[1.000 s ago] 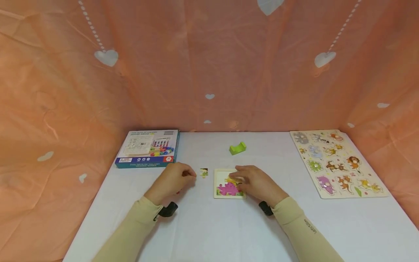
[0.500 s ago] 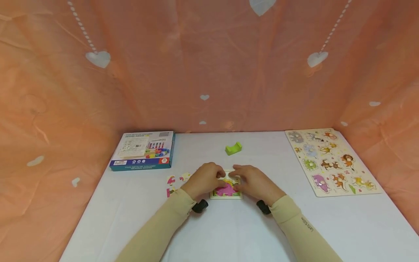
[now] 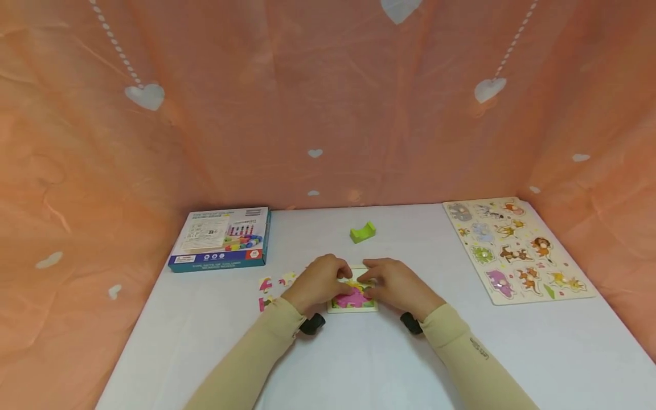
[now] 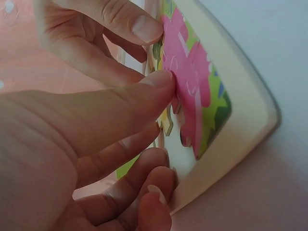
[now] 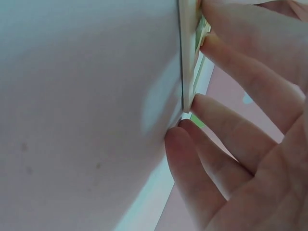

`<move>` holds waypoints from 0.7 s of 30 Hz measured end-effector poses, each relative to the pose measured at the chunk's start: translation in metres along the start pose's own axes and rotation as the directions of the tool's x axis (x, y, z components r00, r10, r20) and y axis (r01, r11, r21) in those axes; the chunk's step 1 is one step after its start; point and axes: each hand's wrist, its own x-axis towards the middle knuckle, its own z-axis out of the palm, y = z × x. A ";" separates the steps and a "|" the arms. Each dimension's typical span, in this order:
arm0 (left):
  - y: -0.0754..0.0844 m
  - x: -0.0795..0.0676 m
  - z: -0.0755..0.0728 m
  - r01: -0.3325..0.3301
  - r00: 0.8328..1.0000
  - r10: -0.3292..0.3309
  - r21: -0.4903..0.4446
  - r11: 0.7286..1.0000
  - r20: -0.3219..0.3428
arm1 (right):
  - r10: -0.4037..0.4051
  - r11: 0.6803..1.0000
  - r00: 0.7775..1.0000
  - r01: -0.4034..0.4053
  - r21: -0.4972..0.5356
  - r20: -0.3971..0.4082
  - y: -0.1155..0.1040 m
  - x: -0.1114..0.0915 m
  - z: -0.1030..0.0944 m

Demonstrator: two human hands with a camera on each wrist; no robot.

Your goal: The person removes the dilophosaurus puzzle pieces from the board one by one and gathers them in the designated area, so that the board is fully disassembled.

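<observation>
A small jigsaw puzzle (image 3: 352, 298) with a pink figure lies in a pale wooden frame (image 3: 338, 310) at table centre. My left hand (image 3: 320, 282) is over its left side; in the left wrist view the thumb (image 4: 159, 86) lies against the pink pieces and the curled fingers sit below, a yellow-edged puzzle piece (image 4: 166, 123) showing between them. From the right, my right hand (image 3: 400, 285) rests on the puzzle, thumb on the picture and fingers fairly straight. In the right wrist view a fingertip (image 5: 198, 101) touches the frame's edge. The hands hide part of the puzzle.
Several loose puzzle pieces (image 3: 265, 285) lie left of the left hand. A light green block (image 3: 363, 232) stands behind the frame. A boxed toy set (image 3: 220, 239) is at back left, an animal peg puzzle board (image 3: 517, 250) at right. An orange curtain (image 3: 318, 102) borders the table.
My left hand has moved right, from beside the loose pieces to over the framed puzzle, uncovering those pieces. My right hand has stayed at the puzzle. The head view has turned slightly.
</observation>
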 end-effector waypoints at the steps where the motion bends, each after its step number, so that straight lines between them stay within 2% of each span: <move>1: 0.001 0.000 0.000 0.004 1.000 -0.004 -0.002 1.000 0.001 | -0.002 1.000 1.000 0.002 -0.003 0.000 0.000 0.000 0.000; 9: 0.002 -0.002 0.001 0.001 1.000 -0.001 -0.017 1.000 -0.006 | -0.012 1.000 1.000 0.012 -0.013 -0.003 -0.001 0.001 0.001; 15: 0.001 -0.001 -0.001 -0.012 1.000 0.011 -0.069 0.998 -0.010 | -0.008 1.000 1.000 0.008 -0.004 -0.004 -0.001 0.001 0.000; 21: 0.000 0.000 -0.003 0.005 1.000 -0.006 -0.123 0.992 -0.008 | 0.022 1.000 1.000 -0.022 0.008 0.000 -0.001 0.001 0.001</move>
